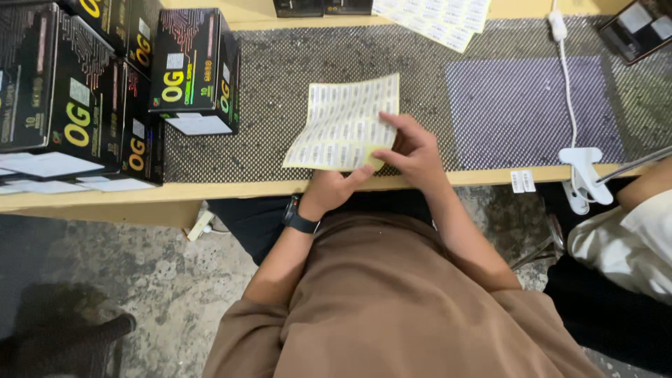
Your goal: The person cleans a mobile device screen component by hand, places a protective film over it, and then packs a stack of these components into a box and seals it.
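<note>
Peeling a label off the sticker sheet [343, 124], judging by the grip: left hand [334, 187] pinching the sheet's lower edge, right hand [413, 150] closed on its right edge, fingertips at a label. Next, probably a careful lift of one label without tearing. Sheet pale yellow, gridded with small white labels, curled up over the mat [308, 63] near the table edge, beside black boxes [192, 66].

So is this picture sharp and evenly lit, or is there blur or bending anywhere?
Head view: the sticker sheet and both hands are fairly sharp; the table edge bows slightly, a wide-lens effect; light is even on the mat, dim on the floor at lower left; no strong glare.
</note>
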